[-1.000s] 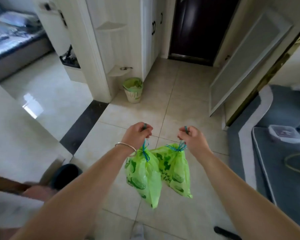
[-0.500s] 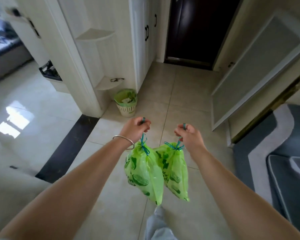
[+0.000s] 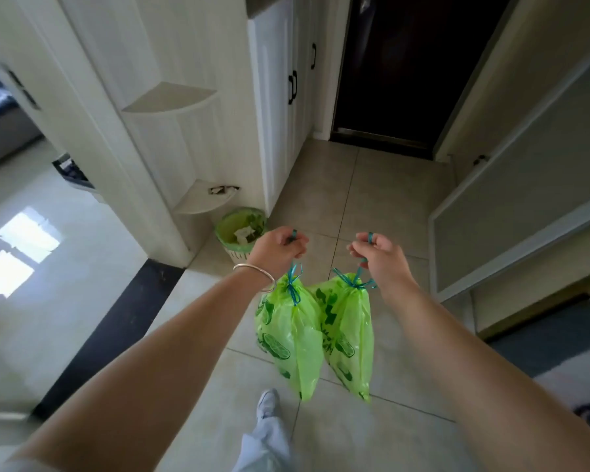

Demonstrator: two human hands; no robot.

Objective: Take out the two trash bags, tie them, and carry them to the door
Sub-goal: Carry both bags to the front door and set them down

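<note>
Two tied green trash bags with a lime print hang side by side over the tiled floor. My left hand (image 3: 278,248) is closed on the blue drawstring of the left trash bag (image 3: 292,338); a silver bangle sits on that wrist. The right trash bag (image 3: 349,332) hangs from its blue drawstring, which my right hand (image 3: 380,255) grips. Both bags are gathered shut at the neck. The dark door (image 3: 402,69) stands closed straight ahead at the end of the hallway.
A small bin (image 3: 241,233) lined with a green bag stands on the floor left of my hands, below white corner shelves (image 3: 171,100). White cabinets (image 3: 283,90) line the left wall. A framed panel (image 3: 521,185) leans at right. My shoe (image 3: 268,403) is below the bags.
I have walked forward down the hallway: the door and the bin are closer and larger. Both hands still hold the bags at the same height.
</note>
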